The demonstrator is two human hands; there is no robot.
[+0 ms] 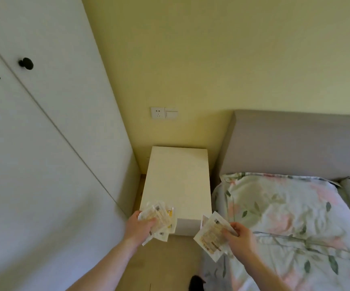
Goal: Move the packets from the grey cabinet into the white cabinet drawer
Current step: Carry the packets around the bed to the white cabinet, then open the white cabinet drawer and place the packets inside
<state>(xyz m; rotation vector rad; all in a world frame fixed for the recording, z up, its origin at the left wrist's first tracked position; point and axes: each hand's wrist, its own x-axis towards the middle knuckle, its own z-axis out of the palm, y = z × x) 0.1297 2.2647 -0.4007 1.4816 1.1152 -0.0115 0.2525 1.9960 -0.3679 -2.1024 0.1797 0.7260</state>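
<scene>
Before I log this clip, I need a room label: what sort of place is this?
Most likely a bedroom: a bed with a floral pillow against a grey headboard, a white bedside cabinet, and a wardrobe door.

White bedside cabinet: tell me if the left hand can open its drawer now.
Probably not freely: the left hand is full of packets, though it hovers right by the white cabinet front, unobstructed.

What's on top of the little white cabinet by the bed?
The white cabinet has a bare top. The left hand holds packets over its front corner, hiding that bit.
</scene>
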